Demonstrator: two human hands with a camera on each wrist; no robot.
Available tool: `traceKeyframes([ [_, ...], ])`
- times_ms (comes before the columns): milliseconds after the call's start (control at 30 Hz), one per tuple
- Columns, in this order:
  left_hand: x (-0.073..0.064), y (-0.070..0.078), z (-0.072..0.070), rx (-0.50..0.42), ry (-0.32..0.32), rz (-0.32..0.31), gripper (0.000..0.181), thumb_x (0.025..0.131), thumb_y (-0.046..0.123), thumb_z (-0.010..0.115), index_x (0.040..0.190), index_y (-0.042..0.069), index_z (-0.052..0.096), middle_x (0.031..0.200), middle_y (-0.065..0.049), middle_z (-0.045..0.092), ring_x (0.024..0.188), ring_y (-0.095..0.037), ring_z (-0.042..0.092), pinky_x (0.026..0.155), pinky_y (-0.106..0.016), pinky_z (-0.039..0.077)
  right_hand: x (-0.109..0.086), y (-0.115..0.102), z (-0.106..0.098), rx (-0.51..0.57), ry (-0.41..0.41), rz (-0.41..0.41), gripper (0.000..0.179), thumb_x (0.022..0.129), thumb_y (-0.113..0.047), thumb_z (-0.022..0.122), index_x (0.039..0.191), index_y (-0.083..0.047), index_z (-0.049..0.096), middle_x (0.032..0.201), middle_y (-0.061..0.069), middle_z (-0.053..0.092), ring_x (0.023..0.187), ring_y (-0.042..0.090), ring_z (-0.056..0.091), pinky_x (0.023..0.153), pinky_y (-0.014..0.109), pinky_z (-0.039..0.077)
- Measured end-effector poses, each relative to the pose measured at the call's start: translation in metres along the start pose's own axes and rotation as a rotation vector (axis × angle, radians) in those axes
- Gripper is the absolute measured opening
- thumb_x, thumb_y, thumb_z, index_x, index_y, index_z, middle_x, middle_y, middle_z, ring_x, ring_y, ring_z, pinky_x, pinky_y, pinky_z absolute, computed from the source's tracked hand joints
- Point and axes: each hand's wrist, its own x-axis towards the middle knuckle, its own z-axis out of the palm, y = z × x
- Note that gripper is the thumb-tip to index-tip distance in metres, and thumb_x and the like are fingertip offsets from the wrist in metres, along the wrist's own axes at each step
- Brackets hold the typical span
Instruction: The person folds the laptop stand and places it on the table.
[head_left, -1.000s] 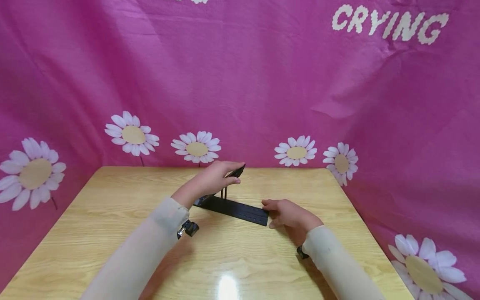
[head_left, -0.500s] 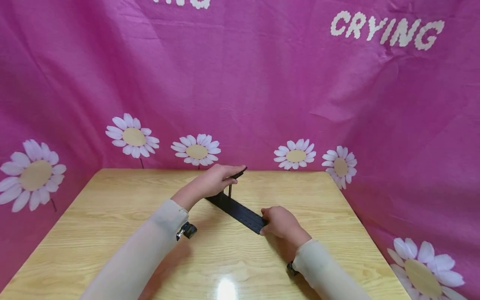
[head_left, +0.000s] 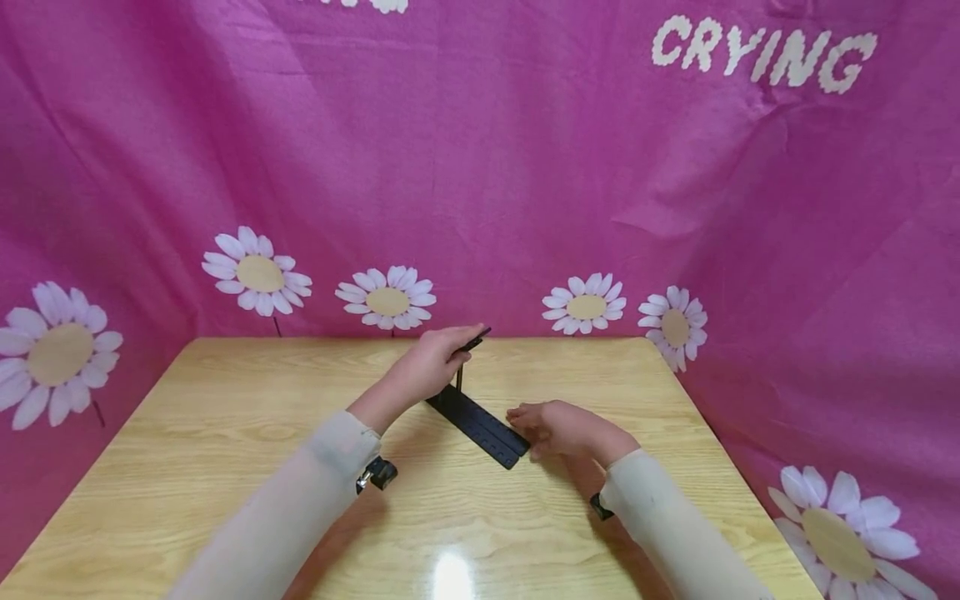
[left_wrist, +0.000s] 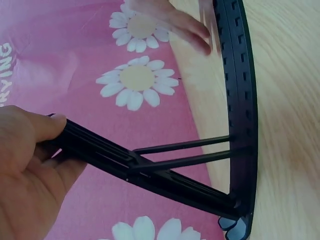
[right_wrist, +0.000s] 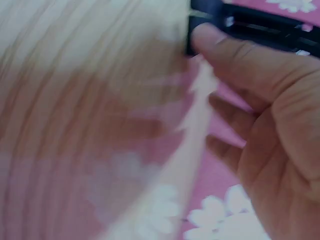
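A black folding stand rests at mid-table: a long slotted base, a hinged upper arm tilted up from it, and two thin struts bridging the two. My left hand pinches the raised end of that arm between thumb and fingers. In the head view, my right hand is beside the base's near right end, fingers loosely bent and spread. The right wrist view has the thumb of this hand overlapping the end of the stand, with the other fingers apart from it.
The glossy wooden table extends around the stand. Behind and beside it hangs a pink cloth printed with daisies and white letters. Small black devices, such as this wrist camera, sit at both cuffs.
The base has swung round, its right end coming nearer and leftward. My right hand held that end half a second ago and has since loosened off it. My left hand keeps its hold.
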Motion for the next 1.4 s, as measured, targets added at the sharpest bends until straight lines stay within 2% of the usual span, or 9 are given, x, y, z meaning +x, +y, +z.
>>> traceKeyframes([
  [100, -0.002, 0.004, 0.002, 0.011, 0.048, -0.047, 0.052, 0.101, 0.008, 0.064, 0.151, 0.01, 0.051, 0.149, -0.011, 0.057, 0.135, -0.025, 0.055, 0.11, -0.043, 0.048, 0.004, 0.011, 0.002, 0.053, -0.019, -0.049, 0.062, 0.087, -0.011, 0.08, 0.145, -0.006, 0.058, 0.155, 0.009, 0.05, 0.15, 0.037, 0.034, 0.12, 0.057, 0.031],
  [233, -0.005, 0.011, 0.001, 0.051, 0.108, -0.103, 0.043, 0.099, 0.009, 0.067, 0.142, 0.01, 0.062, 0.137, -0.011, 0.066, 0.125, -0.023, 0.063, 0.103, -0.041, 0.054, 0.011, 0.018, 0.006, 0.086, -0.029, -0.075, 0.058, 0.088, -0.01, 0.079, 0.142, -0.003, 0.06, 0.154, 0.006, 0.053, 0.15, 0.035, 0.034, 0.123, 0.061, 0.02],
  [400, -0.007, 0.016, -0.001, 0.084, 0.16, -0.137, 0.031, 0.097, 0.009, 0.07, 0.127, 0.013, 0.074, 0.115, -0.007, 0.076, 0.094, -0.015, 0.068, 0.077, -0.033, 0.058, 0.017, 0.017, 0.007, 0.071, -0.008, -0.044, 0.054, 0.087, -0.011, 0.08, 0.138, -0.006, 0.063, 0.148, -0.001, 0.058, 0.148, 0.029, 0.041, 0.122, 0.056, 0.028],
  [533, -0.007, 0.016, 0.001, 0.079, 0.192, -0.136, 0.028, 0.097, 0.008, 0.07, 0.124, 0.014, 0.076, 0.11, -0.005, 0.077, 0.085, -0.013, 0.067, 0.07, -0.03, 0.055, 0.016, 0.01, 0.009, 0.023, 0.023, -0.058, 0.05, 0.086, -0.012, 0.08, 0.134, -0.006, 0.066, 0.142, 0.001, 0.062, 0.143, 0.029, 0.047, 0.117, 0.055, 0.036],
  [800, -0.011, 0.013, 0.003, 0.06, 0.207, -0.121, 0.032, 0.097, 0.005, 0.069, 0.126, 0.016, 0.075, 0.115, -0.004, 0.077, 0.092, -0.013, 0.069, 0.077, -0.031, 0.058, 0.008, -0.009, 0.021, 0.014, 0.096, -0.034, 0.045, 0.083, -0.014, 0.083, 0.126, -0.005, 0.072, 0.133, 0.005, 0.068, 0.138, 0.03, 0.053, 0.114, 0.052, 0.041],
  [1000, -0.013, 0.005, 0.0, 0.018, 0.212, -0.091, 0.03, 0.096, 0.007, 0.071, 0.123, 0.016, 0.077, 0.114, -0.004, 0.077, 0.096, -0.013, 0.07, 0.082, -0.033, 0.059, 0.006, -0.022, 0.019, -0.042, 0.068, -0.041, 0.046, 0.082, -0.012, 0.085, 0.126, -0.01, 0.074, 0.132, 0.001, 0.069, 0.138, 0.028, 0.054, 0.109, 0.044, 0.049],
  [1167, -0.014, -0.001, -0.003, -0.057, 0.205, -0.075, 0.029, 0.095, 0.005, 0.072, 0.122, 0.014, 0.077, 0.112, -0.004, 0.078, 0.097, -0.014, 0.07, 0.084, -0.034, 0.06, 0.012, -0.009, 0.01, -0.076, 0.019, -0.122, 0.053, 0.085, -0.004, 0.081, 0.136, -0.007, 0.066, 0.143, 0.003, 0.062, 0.145, 0.033, 0.045, 0.118, 0.053, 0.037],
  [1267, -0.015, -0.003, -0.003, -0.086, 0.194, -0.061, 0.028, 0.095, 0.005, 0.071, 0.121, 0.013, 0.078, 0.111, -0.004, 0.078, 0.098, -0.014, 0.07, 0.083, -0.034, 0.06, 0.016, -0.003, 0.011, -0.101, -0.007, -0.169, 0.054, 0.086, -0.007, 0.08, 0.138, -0.005, 0.064, 0.147, 0.005, 0.059, 0.146, 0.035, 0.042, 0.12, 0.059, 0.029],
  [1400, -0.016, -0.009, -0.004, -0.107, 0.18, -0.068, 0.028, 0.095, 0.005, 0.071, 0.121, 0.014, 0.077, 0.113, -0.004, 0.077, 0.099, -0.013, 0.07, 0.081, -0.033, 0.061, 0.019, -0.01, 0.017, -0.104, 0.015, -0.178, 0.054, 0.085, -0.014, 0.082, 0.136, -0.005, 0.066, 0.146, 0.005, 0.06, 0.144, 0.034, 0.045, 0.12, 0.059, 0.03],
])
